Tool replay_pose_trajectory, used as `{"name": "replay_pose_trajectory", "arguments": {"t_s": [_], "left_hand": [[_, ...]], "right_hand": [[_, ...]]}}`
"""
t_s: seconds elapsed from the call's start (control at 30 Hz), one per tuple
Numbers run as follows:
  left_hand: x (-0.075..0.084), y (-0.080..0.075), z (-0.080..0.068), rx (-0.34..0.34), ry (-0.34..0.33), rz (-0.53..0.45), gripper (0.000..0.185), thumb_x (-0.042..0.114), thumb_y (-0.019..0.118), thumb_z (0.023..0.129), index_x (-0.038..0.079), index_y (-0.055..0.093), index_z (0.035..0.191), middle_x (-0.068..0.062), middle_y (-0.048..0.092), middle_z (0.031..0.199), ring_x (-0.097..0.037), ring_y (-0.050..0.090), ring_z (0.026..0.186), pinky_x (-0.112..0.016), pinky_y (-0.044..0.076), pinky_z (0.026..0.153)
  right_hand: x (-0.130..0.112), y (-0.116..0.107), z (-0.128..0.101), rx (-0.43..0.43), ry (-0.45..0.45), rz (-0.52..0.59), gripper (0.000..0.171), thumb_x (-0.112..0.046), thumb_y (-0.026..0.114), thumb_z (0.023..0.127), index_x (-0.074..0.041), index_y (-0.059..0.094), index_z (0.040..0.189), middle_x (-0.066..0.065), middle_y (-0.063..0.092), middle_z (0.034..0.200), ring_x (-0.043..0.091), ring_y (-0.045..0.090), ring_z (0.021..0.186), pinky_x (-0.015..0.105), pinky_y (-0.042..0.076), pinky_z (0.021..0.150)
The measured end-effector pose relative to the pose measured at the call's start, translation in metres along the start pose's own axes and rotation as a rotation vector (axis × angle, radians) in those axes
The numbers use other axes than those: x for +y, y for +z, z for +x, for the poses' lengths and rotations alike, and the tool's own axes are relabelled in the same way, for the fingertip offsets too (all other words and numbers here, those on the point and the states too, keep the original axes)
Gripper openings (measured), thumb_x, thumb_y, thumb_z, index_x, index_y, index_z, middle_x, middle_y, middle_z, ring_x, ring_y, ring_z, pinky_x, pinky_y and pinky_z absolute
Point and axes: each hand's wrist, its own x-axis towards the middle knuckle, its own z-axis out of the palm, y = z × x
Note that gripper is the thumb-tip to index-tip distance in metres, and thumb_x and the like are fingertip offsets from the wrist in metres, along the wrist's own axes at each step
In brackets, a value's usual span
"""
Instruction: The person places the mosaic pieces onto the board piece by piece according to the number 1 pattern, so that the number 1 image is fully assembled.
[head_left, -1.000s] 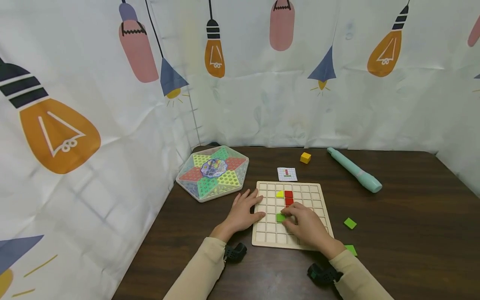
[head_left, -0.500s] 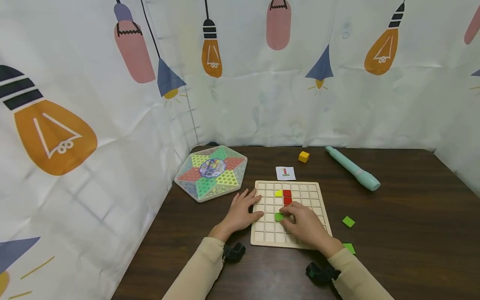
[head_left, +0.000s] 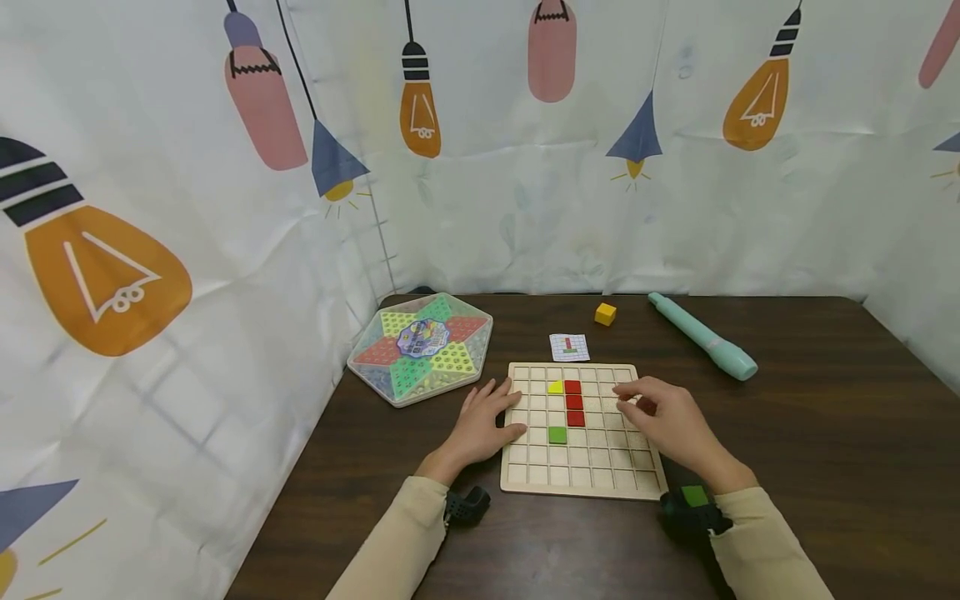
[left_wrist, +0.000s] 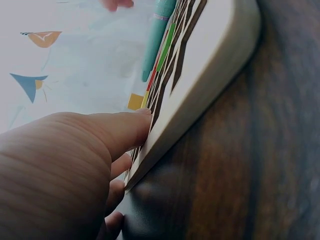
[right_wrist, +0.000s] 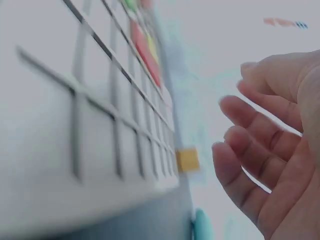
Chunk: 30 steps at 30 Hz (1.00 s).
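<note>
A light wooden grid board (head_left: 538, 475) lies on the table with one yellow tile (head_left: 555, 387), a column of red tiles (head_left: 574, 402) and a green tile (head_left: 557, 435) in its cells. At the board's left edge rests my left hand (head_left: 480, 427), fingers spread; its thumb (left_wrist: 132, 127) lies on the rim in the left wrist view. My right hand (head_left: 675, 421) hovers over the board's right side, fingers loosely bent and nothing between them. In the right wrist view, gaps show between its fingers (right_wrist: 252, 122). Another green tile (head_left: 694, 496) lies beside the right wrist.
Behind the board are a small card (head_left: 569, 347) printed with a grid pattern and a yellow cube (head_left: 605, 314). A hexagonal star-patterned game box (head_left: 420, 348) sits to the left. Back right lies a teal tube (head_left: 705, 337) with a wider end. White printed curtains (head_left: 480, 225) surround the table.
My right hand has let go of the green tile, lifted and moved right, uncovering the lowest red tile. It now covers the loose green tile right of the board. My left hand stays put.
</note>
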Motion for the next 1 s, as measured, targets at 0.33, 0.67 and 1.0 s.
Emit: {"name": "replay_pose_trajectory", "arguments": {"t_s": [0.33,0.67,1.0], "left_hand": [[0.000,0.001,0.000,0.009,0.002,-0.007,0.057,0.032,0.065,0.094,0.011,0.049,0.145,-0.010,0.027,0.159,-0.034,0.015,0.148,-0.055,0.003,0.119],[0.001,-0.001,-0.001,0.010,0.010,-0.022,0.057,0.032,0.065,0.094,0.009,0.050,0.144,-0.012,0.028,0.158,-0.036,0.016,0.148,-0.057,0.004,0.119],[0.003,-0.003,-0.002,-0.003,-0.009,-0.014,0.057,0.033,0.064,0.095,0.011,0.049,0.145,-0.010,0.027,0.159,-0.033,0.015,0.149,-0.055,0.003,0.119]], "right_hand": [[0.037,-0.048,-0.014,-0.136,0.121,-0.073,0.032,-0.029,0.066,0.095,-0.007,0.070,0.118,0.008,0.070,0.109,0.026,0.065,0.092,0.040,0.055,0.070],[0.058,-0.064,-0.023,-0.332,0.211,-0.127,0.041,-0.032,0.069,0.091,-0.002,0.067,0.118,0.010,0.068,0.104,0.023,0.063,0.088,0.039,0.053,0.068],[0.065,-0.072,-0.027,-0.501,0.228,-0.058,0.042,-0.012,0.076,0.083,-0.001,0.064,0.121,0.004,0.062,0.094,0.018,0.056,0.082,0.035,0.048,0.064]]}}
